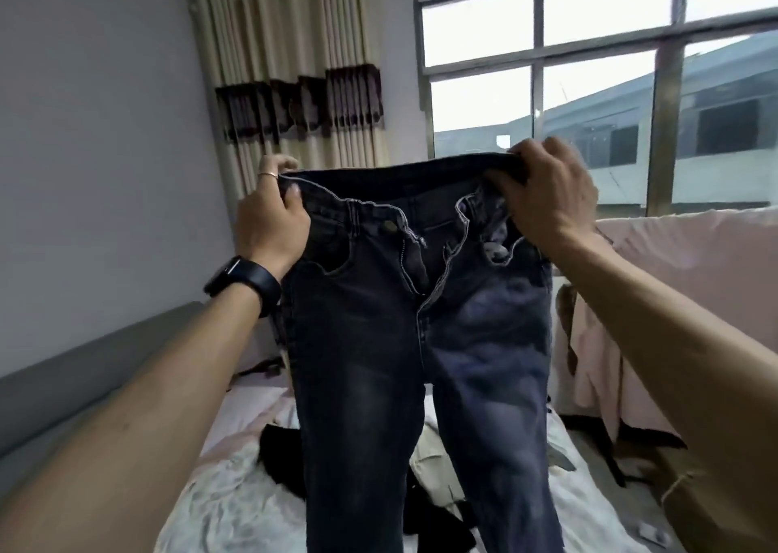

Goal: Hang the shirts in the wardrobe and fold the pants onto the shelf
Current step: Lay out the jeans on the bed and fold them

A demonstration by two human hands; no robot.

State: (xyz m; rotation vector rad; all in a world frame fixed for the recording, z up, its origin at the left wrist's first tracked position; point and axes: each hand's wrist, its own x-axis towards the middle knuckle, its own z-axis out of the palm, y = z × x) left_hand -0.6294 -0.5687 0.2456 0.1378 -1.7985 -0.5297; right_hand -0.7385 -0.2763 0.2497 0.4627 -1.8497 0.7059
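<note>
Left forearm (147, 405) and right forearm (673, 363) reach up from the bottom corners of the frame, and between them I hold the jeans (421, 342) in the middle of the picture, above the bed (235, 489).

Left hand (271, 224) pinches the left end of the waistband, thumb on the front and fingers curled behind it. Right hand (551, 198) grips the right end, fingers hooked over the top edge and thumb pressed against the front. I keep the hands well apart, I think so that the waistband is pulled taut and the legs drop straight by their own weight. That should flatten the cloth before I fold one leg onto the other.

They are dark blue-black denim, faded paler down the thighs, front side facing me. The button is undone and the fly hangs open, with a pocket lining poking out near my right hand. Both legs hang toward the bottom edge, and their hems are out of view.

Below them on the bed lie a black garment (280, 455) and a beige garment (433, 464). A pink cloth (673, 266) is draped at the right, under the window (598, 89). No wardrobe or shelf shows.
</note>
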